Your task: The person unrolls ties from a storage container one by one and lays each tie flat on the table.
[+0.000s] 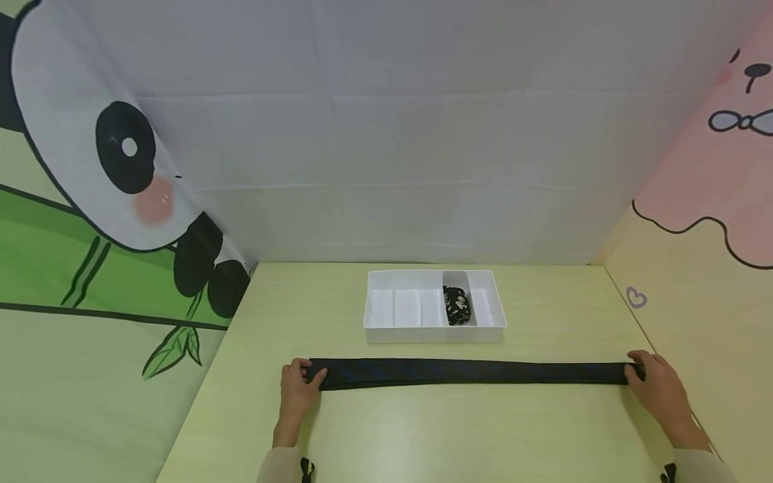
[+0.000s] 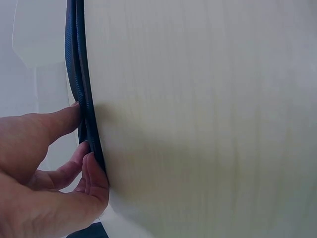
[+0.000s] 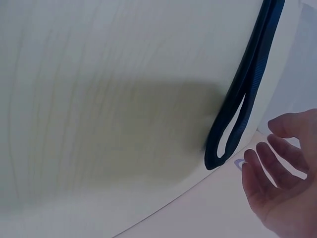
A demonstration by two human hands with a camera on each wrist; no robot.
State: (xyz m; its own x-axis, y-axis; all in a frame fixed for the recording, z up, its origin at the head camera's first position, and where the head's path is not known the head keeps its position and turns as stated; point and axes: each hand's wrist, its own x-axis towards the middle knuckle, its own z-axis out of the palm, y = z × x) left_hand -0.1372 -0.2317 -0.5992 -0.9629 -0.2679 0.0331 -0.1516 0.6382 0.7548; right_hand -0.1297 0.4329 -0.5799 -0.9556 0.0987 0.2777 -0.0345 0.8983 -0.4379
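A long dark navy necktie (image 1: pixel 459 372), folded double, lies straight across the table in the head view. My left hand (image 1: pixel 298 386) pinches its wider left end, and the left wrist view shows thumb and fingertips on the stacked layers of the necktie (image 2: pixel 79 64). At the narrower right end is my right hand (image 1: pixel 661 392). The right wrist view shows that hand (image 3: pixel 282 168) with loosely bent fingers, just apart from the looped fold of the necktie (image 3: pixel 214 148).
Behind the necktie stands a white divided box (image 1: pixel 435 335). One of its compartments holds a black rolled cloth with a pale pattern (image 1: pixel 457 306). The pale wooden table (image 1: pixel 459 436) meets a white cloth backdrop (image 1: pixel 423 168) at the back and a printed panel (image 1: pixel 712 302) on the right.
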